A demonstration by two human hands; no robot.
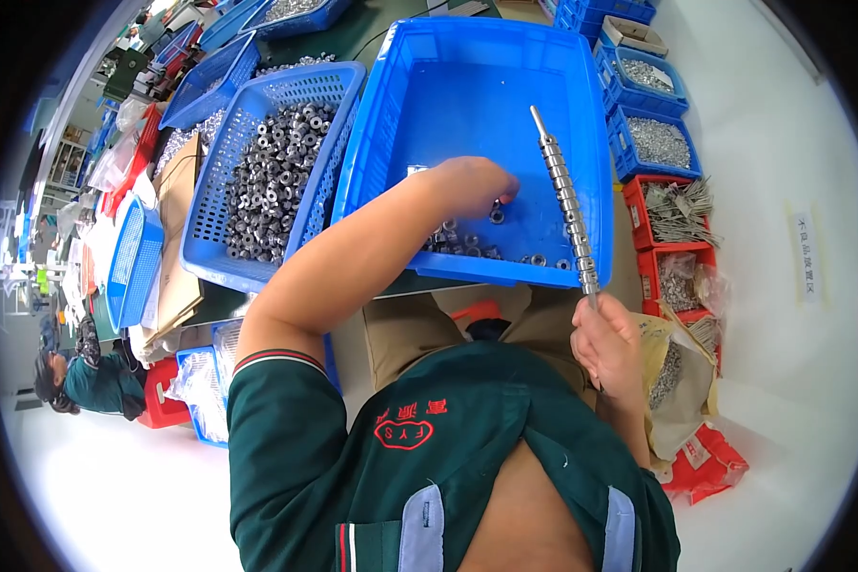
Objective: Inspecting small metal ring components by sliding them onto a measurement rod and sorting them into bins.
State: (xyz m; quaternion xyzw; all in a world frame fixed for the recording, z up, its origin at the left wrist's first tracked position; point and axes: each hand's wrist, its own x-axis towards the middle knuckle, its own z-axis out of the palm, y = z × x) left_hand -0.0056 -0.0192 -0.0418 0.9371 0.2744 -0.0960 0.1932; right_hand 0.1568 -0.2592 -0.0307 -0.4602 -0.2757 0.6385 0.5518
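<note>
My right hand [605,345] is closed round the lower end of a thin metal rod [538,118]. Many shiny metal collars [570,205] are threaded along the rod, which stands tilted over the right side of a large blue plastic bin [486,27]; its upper tip is bare. My left hand [472,186] is inside the bin, blurred, with its fingers pointing down close to a loose metal collar [496,215]. What its fingertips hold, if anything, does not show. More loose collars [458,243] lie along the bin's near side, partly behind my left forearm.
Left of the bin stands a blue perforated basket [210,214] full of metal collars. Stacked blue trays [658,141] and red boxes [675,212] of metal parts line the right. Cardboard [176,229] lies at the left. Another person [95,377] sits at the far left.
</note>
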